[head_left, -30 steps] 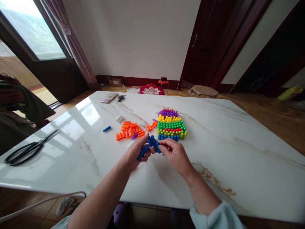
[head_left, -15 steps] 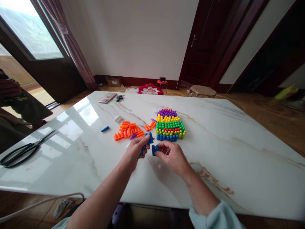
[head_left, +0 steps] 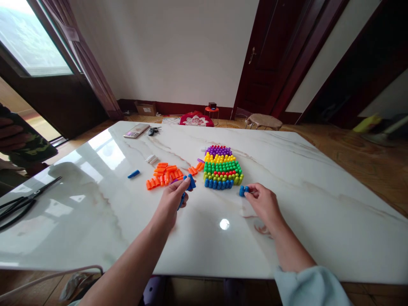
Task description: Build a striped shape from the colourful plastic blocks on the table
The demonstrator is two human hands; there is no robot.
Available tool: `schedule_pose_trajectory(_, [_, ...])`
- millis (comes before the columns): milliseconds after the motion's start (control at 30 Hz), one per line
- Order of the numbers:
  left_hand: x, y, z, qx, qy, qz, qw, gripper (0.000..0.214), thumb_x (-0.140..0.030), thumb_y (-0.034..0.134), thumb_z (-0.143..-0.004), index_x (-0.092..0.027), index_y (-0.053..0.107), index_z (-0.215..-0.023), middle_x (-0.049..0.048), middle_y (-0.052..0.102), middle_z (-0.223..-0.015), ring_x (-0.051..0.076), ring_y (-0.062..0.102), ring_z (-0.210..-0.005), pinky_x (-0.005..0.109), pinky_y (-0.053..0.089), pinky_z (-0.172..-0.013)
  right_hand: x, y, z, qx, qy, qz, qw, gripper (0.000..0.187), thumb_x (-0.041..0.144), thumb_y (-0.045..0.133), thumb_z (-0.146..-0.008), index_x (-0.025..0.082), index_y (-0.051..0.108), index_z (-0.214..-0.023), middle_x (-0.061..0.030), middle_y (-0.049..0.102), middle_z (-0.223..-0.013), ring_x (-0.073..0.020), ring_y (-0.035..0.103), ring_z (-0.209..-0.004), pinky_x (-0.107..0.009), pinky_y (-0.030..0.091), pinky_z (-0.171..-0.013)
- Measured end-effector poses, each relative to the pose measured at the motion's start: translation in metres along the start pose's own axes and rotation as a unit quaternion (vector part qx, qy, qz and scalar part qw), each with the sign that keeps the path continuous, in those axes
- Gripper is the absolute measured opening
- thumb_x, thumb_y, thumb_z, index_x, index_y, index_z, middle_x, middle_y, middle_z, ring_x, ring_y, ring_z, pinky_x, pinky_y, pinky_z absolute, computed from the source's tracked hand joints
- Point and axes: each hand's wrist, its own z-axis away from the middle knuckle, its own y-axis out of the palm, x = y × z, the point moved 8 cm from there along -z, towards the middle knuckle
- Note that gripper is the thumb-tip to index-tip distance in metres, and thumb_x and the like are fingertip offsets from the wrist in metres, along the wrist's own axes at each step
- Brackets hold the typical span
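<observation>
Several blue plastic peg pieces (head_left: 191, 183) are gripped in my left hand (head_left: 175, 193), just right of the loose orange pieces (head_left: 165, 174). My right hand (head_left: 263, 199) pinches a pair of blue peg pieces (head_left: 243, 191) by its fingertips, close to the front right corner of the block of standing pegs (head_left: 223, 165). That block has rows of purple, yellow, green, red and olive, with a blue row (head_left: 218, 184) along the front. A lone blue piece (head_left: 133, 174) lies to the left of the orange ones.
Large black-handled scissors (head_left: 28, 204) lie at the table's left edge. A phone (head_left: 136, 131) and keys (head_left: 154, 131) are at the far left. Small white pieces (head_left: 152, 159) rest behind the orange ones. Another person's hand (head_left: 14, 135) shows at the left, and a stool (head_left: 264, 121) stands beyond the table.
My right hand has moved right, away from my left hand, carrying the pair of blue pieces toward the block's front right corner. My left hand keeps its blue pieces. The view has shifted slightly.
</observation>
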Motion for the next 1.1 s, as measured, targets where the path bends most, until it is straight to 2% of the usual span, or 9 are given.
schedule_pose_trajectory(167, [0.001,0.002,0.001,-0.004,-0.005,-0.013,1.000,0.049,-0.061,0.073,-0.061,-0.014,0.065,-0.073,-0.0023,0.052,-0.063,0.004,0.037,-0.046,0.018,0.026,-0.042,0.003,0.008,-0.005,-0.015,-0.015,-0.051,0.998,0.026,0.030,0.058,-0.069,0.018,0.064,-0.091,-0.0048,0.071,-0.079,-0.0184,0.065,-0.069,-0.032,0.051,-0.070])
schedule_pose_trajectory(233, [0.000,0.003,0.001,-0.005,-0.004,-0.013,1.000,0.048,-0.060,0.073,-0.062,-0.014,0.065,-0.074,-0.0015,0.054,-0.067,0.003,0.037,-0.046,0.018,0.026,-0.043,0.008,0.004,-0.005,-0.041,-0.021,-0.038,0.998,0.028,0.031,0.059,-0.069,0.018,0.063,-0.093,-0.0054,0.071,-0.082,-0.0185,0.065,-0.069,-0.032,0.050,-0.071])
schedule_pose_trajectory(333, [0.000,0.003,0.002,-0.005,-0.007,-0.015,1.000,0.048,-0.060,0.073,-0.062,-0.014,0.066,-0.076,-0.0010,0.055,-0.069,0.003,0.037,-0.046,0.018,0.026,-0.042,0.012,-0.006,-0.002,-0.075,-0.022,0.018,0.997,0.019,0.032,0.058,-0.069,0.019,0.064,-0.081,-0.0053,0.069,-0.080,-0.0181,0.062,-0.066,-0.032,0.048,-0.069])
schedule_pose_trajectory(467, [0.004,0.006,0.001,0.003,-0.011,-0.019,1.000,0.049,-0.061,0.072,-0.062,-0.014,0.065,-0.075,-0.0014,0.054,-0.067,0.003,0.037,-0.047,0.017,0.026,-0.043,0.016,-0.003,0.001,-0.031,-0.028,0.049,0.998,0.014,0.028,0.054,-0.070,0.021,0.066,-0.069,-0.0029,0.069,-0.077,-0.0173,0.061,-0.068,-0.030,0.047,-0.071])
schedule_pose_trajectory(733, [0.009,0.009,0.000,0.021,-0.017,-0.026,0.999,0.048,-0.059,0.072,-0.063,-0.013,0.065,-0.075,-0.0003,0.055,-0.067,0.004,0.036,-0.046,0.018,0.024,-0.043,0.016,0.013,-0.002,0.005,-0.029,0.059,0.998,0.021,0.025,0.054,-0.073,0.020,0.071,-0.083,-0.0030,0.070,-0.088,-0.0161,0.062,-0.072,-0.029,0.048,-0.073])
schedule_pose_trajectory(900, [0.013,0.010,-0.001,0.029,-0.026,-0.040,0.998,0.047,-0.058,0.070,-0.066,-0.013,0.067,-0.081,-0.0029,0.048,-0.057,0.005,0.035,-0.047,0.018,0.026,-0.045,0.016,0.014,-0.001,0.019,-0.024,0.084,0.996,0.023,0.023,0.056,-0.075,0.020,0.071,-0.091,-0.0029,0.070,-0.097,-0.0147,0.062,-0.072,-0.027,0.047,-0.071])
schedule_pose_trajectory(1033, [0.019,0.014,0.000,0.051,-0.040,-0.049,0.997,0.044,-0.053,0.071,-0.067,-0.014,0.069,-0.088,-0.0056,0.042,-0.052,0.006,0.034,-0.047,0.017,0.024,-0.045,0.024,0.006,0.005,-0.005,-0.016,0.112,0.994,0.015,0.028,0.058,-0.076,0.022,0.070,-0.082,-0.0020,0.069,-0.092,-0.0148,0.060,-0.068,-0.027,0.044,-0.064])
schedule_pose_trajectory(1100, [0.020,0.019,0.001,0.073,-0.038,-0.060,0.995,0.044,-0.052,0.072,-0.067,-0.014,0.069,-0.088,-0.0056,0.043,-0.053,0.005,0.033,-0.048,0.018,0.023,-0.045,0.039,0.006,0.011,-0.017,-0.039,0.062,0.997,0.014,0.031,0.058,-0.077,0.021,0.069,-0.078,-0.0021,0.068,-0.089,-0.0140,0.058,-0.065,-0.028,0.044,-0.064])
